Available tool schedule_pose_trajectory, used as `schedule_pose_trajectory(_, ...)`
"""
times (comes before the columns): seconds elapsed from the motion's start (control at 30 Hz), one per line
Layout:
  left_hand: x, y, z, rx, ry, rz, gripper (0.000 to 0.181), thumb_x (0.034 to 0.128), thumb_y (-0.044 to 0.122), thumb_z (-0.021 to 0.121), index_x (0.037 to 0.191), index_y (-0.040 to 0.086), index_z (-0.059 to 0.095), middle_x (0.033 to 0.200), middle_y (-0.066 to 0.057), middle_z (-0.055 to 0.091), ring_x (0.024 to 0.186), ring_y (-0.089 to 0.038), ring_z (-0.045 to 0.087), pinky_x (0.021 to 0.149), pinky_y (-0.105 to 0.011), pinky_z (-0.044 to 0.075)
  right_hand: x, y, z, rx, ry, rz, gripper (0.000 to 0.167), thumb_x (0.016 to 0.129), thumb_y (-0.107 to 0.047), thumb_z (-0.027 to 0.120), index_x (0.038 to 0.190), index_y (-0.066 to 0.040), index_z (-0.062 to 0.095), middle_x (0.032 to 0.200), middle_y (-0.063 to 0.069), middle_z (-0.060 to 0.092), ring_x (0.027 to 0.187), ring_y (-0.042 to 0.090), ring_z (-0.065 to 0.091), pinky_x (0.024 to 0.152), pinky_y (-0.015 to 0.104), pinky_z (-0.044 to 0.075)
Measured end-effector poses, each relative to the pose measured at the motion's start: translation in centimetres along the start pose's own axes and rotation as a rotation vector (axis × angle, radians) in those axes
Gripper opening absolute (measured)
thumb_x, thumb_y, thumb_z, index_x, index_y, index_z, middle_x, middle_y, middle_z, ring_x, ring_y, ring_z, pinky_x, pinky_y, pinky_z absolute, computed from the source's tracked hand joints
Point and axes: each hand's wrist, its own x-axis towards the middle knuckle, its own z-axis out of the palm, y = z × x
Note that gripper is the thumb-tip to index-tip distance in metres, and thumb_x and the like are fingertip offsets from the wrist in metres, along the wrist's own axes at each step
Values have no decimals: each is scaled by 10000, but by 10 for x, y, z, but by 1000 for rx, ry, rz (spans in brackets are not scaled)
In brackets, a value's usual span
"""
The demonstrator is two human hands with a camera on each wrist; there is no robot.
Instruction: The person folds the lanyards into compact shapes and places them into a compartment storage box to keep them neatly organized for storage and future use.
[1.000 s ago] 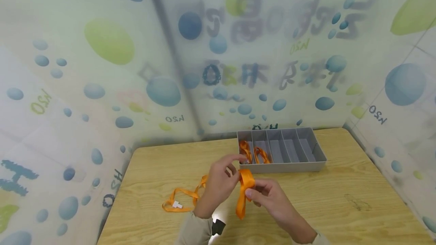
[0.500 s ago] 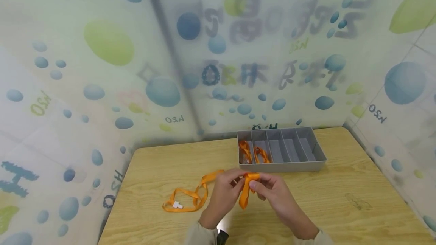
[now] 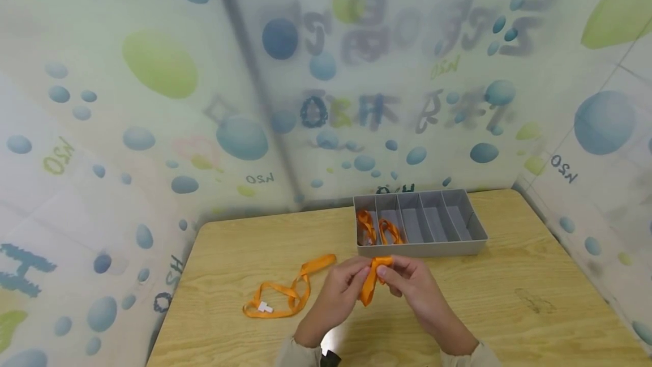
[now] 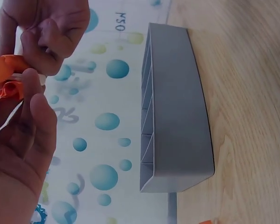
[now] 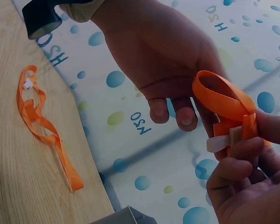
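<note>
In the head view a folded orange lanyard (image 3: pixel 370 286) is held between both hands above the table. My left hand (image 3: pixel 337 294) pinches its left side with thumb and fingers. On the other side my right hand (image 3: pixel 419 290) pinches the upper folds. A loop of the lanyard (image 5: pixel 217 95) stands out in the right wrist view, with a white plastic clip (image 5: pixel 218 143) beside the wrapped part. Left of the hands, a second orange lanyard (image 3: pixel 292 289) lies loosely spread on the table, with a white clip (image 3: pixel 265 307).
Behind the hands stands a grey divided box (image 3: pixel 423 250). Its two leftmost compartments hold a coiled orange lanyard (image 3: pixel 367 225) and another coiled lanyard (image 3: pixel 390 232). The wooden table (image 3: pixel 535 265) meets a patterned wall covering (image 3: pixel 326 174) at the back.
My left hand has come down and right from near the box to the folded lanyard. The hanging end of that lanyard has become shorter. My right hand has risen slightly.
</note>
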Motion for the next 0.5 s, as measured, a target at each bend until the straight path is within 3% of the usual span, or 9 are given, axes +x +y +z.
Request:
schedule_pose_trajectory(0.1,-2,0,-2,-55,-32,-61,201,1019,56,544,1134,36,707,1036,-116,684,714,-49,569,542,-245,530,0,1,0,-13,-7,7,277,992,-106,610,1073,158,633,704,-50,535,620,89,403,569,246,335)
schedule_pose_trajectory(0.23,-2,1,-5,-29,-32,-129,190,950,87,672,1126,47,731,1069,-97,704,742,-72,590,556,-244,531,1,3,-1,-25,-59,-1,295,1001,-107,597,1108,165,638,726,-54,561,620,90,403,576,235,351)
schedule_pose_trajectory(0.37,-1,0,-5,24,-31,-149,173,923,117,709,1080,60,752,1071,-76,715,774,-66,584,564,-224,520,1,6,-3,-45,-99,-14,296,1019,-111,567,1129,154,641,738,-54,556,625,113,406,577,239,363)
schedule_pose_trajectory(0.5,2,-2,-4,29,-22,-179,170,926,127,705,1062,44,764,1069,-74,704,809,-61,575,553,-208,504,2,9,-5,-86,-68,4,297,1019,-132,573,1153,119,656,754,-42,551,662,117,427,601,246,375)
